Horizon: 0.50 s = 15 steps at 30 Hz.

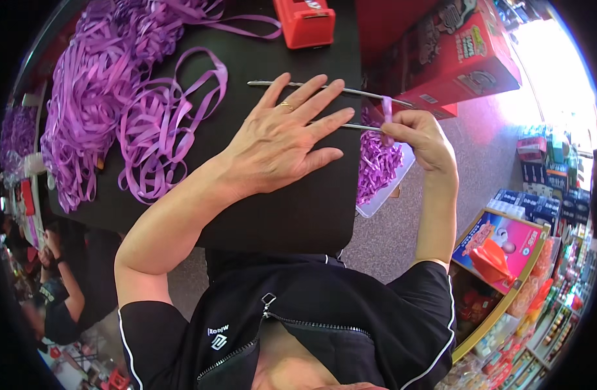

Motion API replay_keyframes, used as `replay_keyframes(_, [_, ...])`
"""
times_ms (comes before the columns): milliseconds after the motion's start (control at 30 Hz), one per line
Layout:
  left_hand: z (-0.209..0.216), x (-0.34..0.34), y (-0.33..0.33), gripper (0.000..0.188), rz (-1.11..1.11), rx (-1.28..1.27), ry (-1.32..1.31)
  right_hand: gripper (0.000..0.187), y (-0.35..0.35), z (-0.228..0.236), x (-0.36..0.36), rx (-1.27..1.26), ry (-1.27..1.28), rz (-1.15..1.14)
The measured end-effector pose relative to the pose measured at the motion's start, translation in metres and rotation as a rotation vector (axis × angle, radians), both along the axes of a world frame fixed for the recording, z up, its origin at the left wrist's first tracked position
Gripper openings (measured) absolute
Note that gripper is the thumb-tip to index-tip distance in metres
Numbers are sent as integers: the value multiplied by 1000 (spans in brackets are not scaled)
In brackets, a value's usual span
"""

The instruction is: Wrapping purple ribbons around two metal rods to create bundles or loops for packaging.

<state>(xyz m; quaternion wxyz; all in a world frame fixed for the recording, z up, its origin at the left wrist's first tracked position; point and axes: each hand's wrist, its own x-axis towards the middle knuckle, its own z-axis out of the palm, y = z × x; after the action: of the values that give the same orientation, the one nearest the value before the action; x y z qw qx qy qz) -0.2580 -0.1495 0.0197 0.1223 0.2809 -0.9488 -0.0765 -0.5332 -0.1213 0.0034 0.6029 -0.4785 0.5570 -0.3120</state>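
Note:
Spread flat over the black table [279, 224], my left hand [279, 133] presses down across two thin metal rods. The far rod [363, 93] runs out past the table's right edge; the near rod [362, 127] is partly hidden under my fingers. I cannot tell whether the two join. A short length of purple ribbon [387, 109] spans the rods near their right ends. My right hand [419, 136] pinches that ribbon between thumb and fingers. To the left lies a large tangled heap of purple ribbon [103, 97], with looser loops [159, 140] nearer my left hand.
A red tape dispenser [305, 26] stands at the table's far edge. Below the right edge, a clear plastic tray [376, 207] holds purple ribbon pieces [380, 166]. Red printed boxes [454, 58] stand beyond. Goods-filled shelves [545, 338] line the right; another person's arm [70, 286] shows lower left.

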Motion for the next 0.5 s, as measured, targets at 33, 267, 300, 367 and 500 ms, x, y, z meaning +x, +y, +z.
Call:
replay_keyframes(33, [0, 1, 1, 53, -7, 15, 24, 19, 0, 2, -2, 5, 54, 15])
replay_keyframes(267, [-18, 5, 2, 49, -16, -90, 201, 26, -13, 22, 7, -454, 367, -255])
replay_keyframes(300, [-20, 8, 2, 49, 9, -103, 198, 30, -16, 25, 21, -496, 301, -234])
replay_keyframes(367, [-25, 7, 1, 50, -18, -135, 226, 31, -23, 21, 13, -298, 238, -117])
replay_keyframes(500, [-30, 6, 1, 51, -16, -146, 231, 29, -25, 12, -4, -45, 114, -124])
